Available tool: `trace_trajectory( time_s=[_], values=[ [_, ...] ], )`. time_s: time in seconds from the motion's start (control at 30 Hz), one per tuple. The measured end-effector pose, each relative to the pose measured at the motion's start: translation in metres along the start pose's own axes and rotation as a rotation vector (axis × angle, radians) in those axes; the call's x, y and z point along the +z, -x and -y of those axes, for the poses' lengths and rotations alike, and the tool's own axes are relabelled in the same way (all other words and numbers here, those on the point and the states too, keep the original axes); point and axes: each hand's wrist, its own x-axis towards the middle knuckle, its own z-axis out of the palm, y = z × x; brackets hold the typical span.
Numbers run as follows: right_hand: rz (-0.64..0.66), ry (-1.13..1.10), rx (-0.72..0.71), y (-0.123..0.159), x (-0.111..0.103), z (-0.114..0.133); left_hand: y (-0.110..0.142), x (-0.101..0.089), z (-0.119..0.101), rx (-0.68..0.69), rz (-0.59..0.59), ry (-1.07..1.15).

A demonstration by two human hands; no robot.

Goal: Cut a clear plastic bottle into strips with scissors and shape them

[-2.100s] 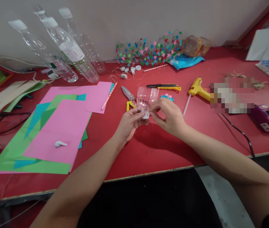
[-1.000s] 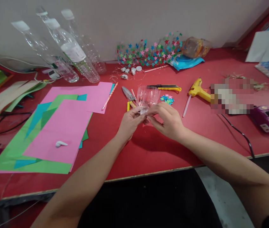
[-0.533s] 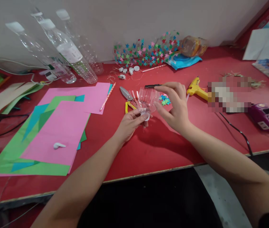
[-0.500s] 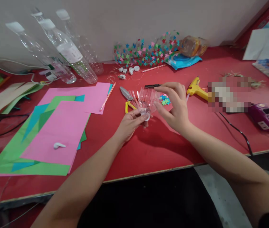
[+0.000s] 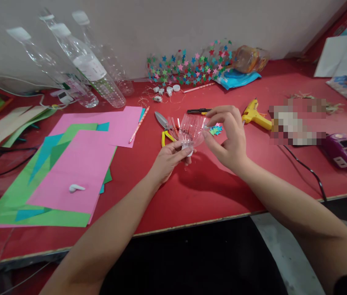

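Note:
My left hand (image 5: 167, 160) is closed around the white-capped neck of a clear plastic bottle top (image 5: 191, 130). The bottle's wall is cut into thin strips that fan out, with the cap end toward me. At the fan's right side, my right hand (image 5: 230, 139) has thumb and fingertips bent together on a clear strip. Behind the bottle top lie yellow-handled scissors (image 5: 164, 123), partly covered by it. Small coloured star cutouts (image 5: 216, 130) are on the table just beyond my right fingers, beside a black and yellow cutter (image 5: 196, 111).
A yellow glue gun (image 5: 257, 115) lies to the right, near a purple power strip (image 5: 341, 151) and its black cable. Coloured paper sheets (image 5: 72, 168) with a white earbud (image 5: 77, 188) cover the left. Plastic bottles (image 5: 90, 67) and a star-covered clear sheet (image 5: 188, 67) stand along the wall.
My right hand has moved slightly to the right, drawing a strip outward from the bottle top. My left hand keeps its hold on the neck in nearly the same place.

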Motion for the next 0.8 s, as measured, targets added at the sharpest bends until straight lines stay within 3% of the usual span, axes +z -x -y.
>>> trace_trajectory(
  time_s=[0.8],
  values=[
    [-0.008, 0.037, -0.01, -0.0021, -0.0022, -0.0034, -0.0005, -0.0013, 0.0039, -0.031, -0.004, -0.023]
  ],
)
